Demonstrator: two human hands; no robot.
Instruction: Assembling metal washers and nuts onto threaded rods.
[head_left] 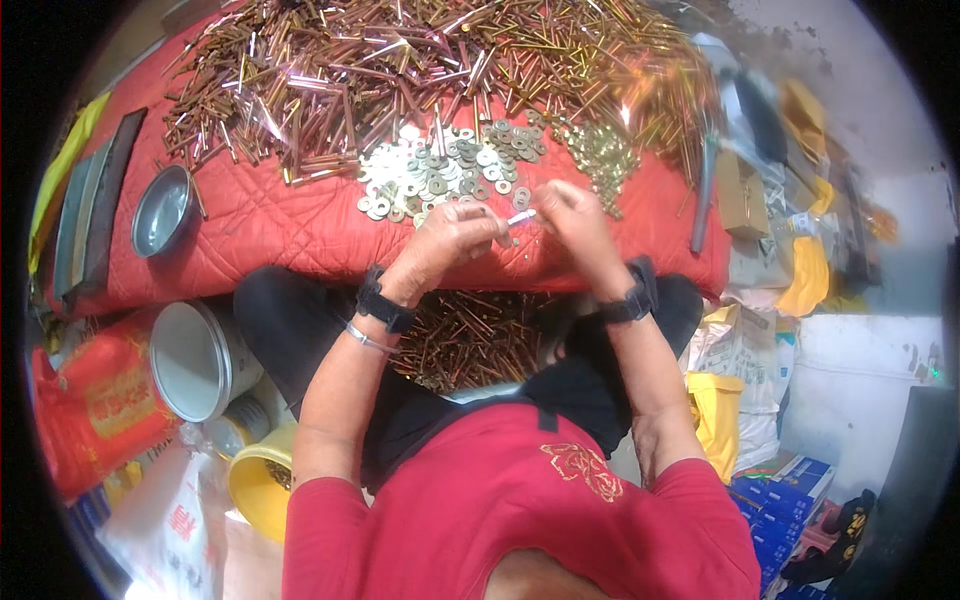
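Note:
Above the near edge of a red quilted cover, my left hand [462,238] pinches a short, shiny metal rod [520,217]. My right hand [572,218] is closed at the rod's other end, slightly blurred; what lies inside its fingers is hidden. Just beyond my hands is a spread of flat metal washers [440,180]. To their right sits a small heap of brass-coloured nuts [600,160]. A big pile of long, copper-gold metal rods [400,70] covers the far part of the red cover [290,225].
A metal bowl [163,212] rests on the cover at left, beside dark flat strips [95,215]. More rods [470,340] lie below, between my legs. Buckets [190,360] stand at lower left. A grey bar [704,195] lies at the right edge; blue boxes [785,510] are at lower right.

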